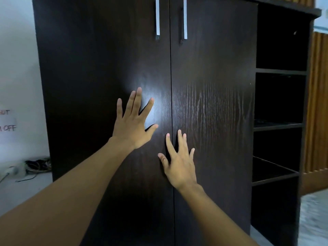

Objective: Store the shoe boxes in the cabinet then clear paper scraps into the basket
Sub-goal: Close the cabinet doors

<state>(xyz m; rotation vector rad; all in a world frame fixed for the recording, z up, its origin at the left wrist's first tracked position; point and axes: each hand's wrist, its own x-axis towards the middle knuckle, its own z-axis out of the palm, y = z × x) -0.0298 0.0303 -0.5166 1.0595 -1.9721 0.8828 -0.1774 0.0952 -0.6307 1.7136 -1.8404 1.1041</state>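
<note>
A tall dark-brown cabinet [213, 86] fills the view, both of its doors closed and meeting at a centre seam. My left hand [132, 124] lies flat with spread fingers on the left door [88, 77]. Lower down, my right hand [179, 165] presses flat with spread fingers on the right door [221, 121], just beside the seam. Two silver handles [157, 18] hang near the top on either side of the seam. No shoe boxes, paper scraps or basket are in view.
Open dark shelves [278, 125] form the cabinet's right section. A pale wall [17, 68] with a printed paper sign stands to the left, with tangled cables [35, 166] on the floor below it. A wooden slatted panel [317, 103] is at the far right.
</note>
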